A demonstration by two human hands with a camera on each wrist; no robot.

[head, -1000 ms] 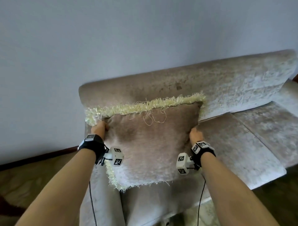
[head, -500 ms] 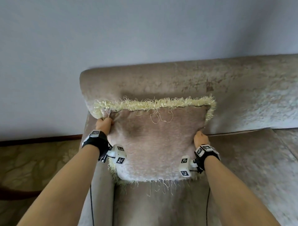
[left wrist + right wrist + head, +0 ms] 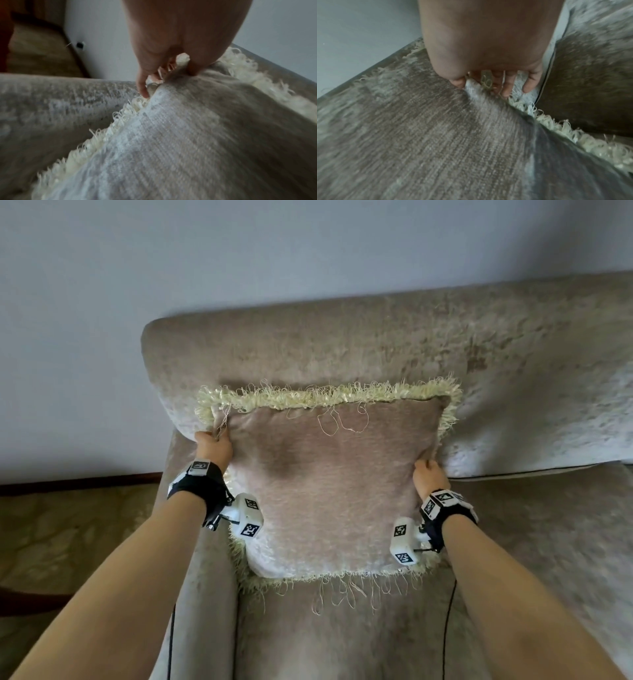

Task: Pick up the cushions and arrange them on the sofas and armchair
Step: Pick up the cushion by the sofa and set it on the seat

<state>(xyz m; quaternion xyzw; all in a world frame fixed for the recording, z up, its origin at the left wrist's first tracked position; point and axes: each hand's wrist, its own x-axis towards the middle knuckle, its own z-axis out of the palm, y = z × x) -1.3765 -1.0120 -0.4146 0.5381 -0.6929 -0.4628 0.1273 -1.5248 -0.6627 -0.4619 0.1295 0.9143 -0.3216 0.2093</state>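
cushion (image 3: 329,484) against sofa backrest (image 3: 308,344), armrest (image 3: 202,594) crowding left

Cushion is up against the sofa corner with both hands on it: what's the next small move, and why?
Probably ease the cushion back and down until it rests in the corner, then let go. Left hand and right hand both grip its side edges, and it already nearly leans on the sofa backrest beside the armrest.

no readable text, only black-and-white marker patterns on wrist cameras (image 3: 249,517)

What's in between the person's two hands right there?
The fringed cushion: the left hand grips its upper left edge, the right hand its right edge, against the sofa backrest. The head view shows it.
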